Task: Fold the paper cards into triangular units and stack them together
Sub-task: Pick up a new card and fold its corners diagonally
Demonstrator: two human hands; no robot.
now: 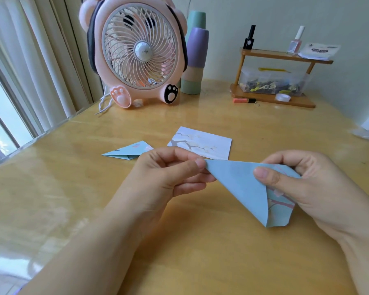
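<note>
At the far left, window frames and pale curtains [36,67] edge your wooden table [73,199], and a pink bear-shaped desk fan [134,52] stands at the back with a stack of pastel cups [195,60] just beside it on the right. Nearer you, a finished blue triangular unit [127,153] lies flat on the table, just left of and behind your left hand [164,177]. That hand hovers above the tabletop with its fingers curled in and the thumb [192,165] pressed toward the index finger, pinching the pointed left corner of the blue paper card [239,184] you are folding. The card stretches rightward between your hands, held off the table, its plain blue side facing you and curling over so that a printed branch pattern shows inside near the lower right edge. Behind the card, a flat unfolded card [202,144] with a pale blossom print rests on the table, apart from both hands. Your right hand [307,184] grips the card's right end: the thumb [264,174] lies flat on top of the blue face, and the other fingers are curled behind and under the paper, closing on it. Farther back on the right stands a small wooden shelf [285,56] carrying two nail polish bottles [295,42] and a clear box of clips [273,83].
</note>
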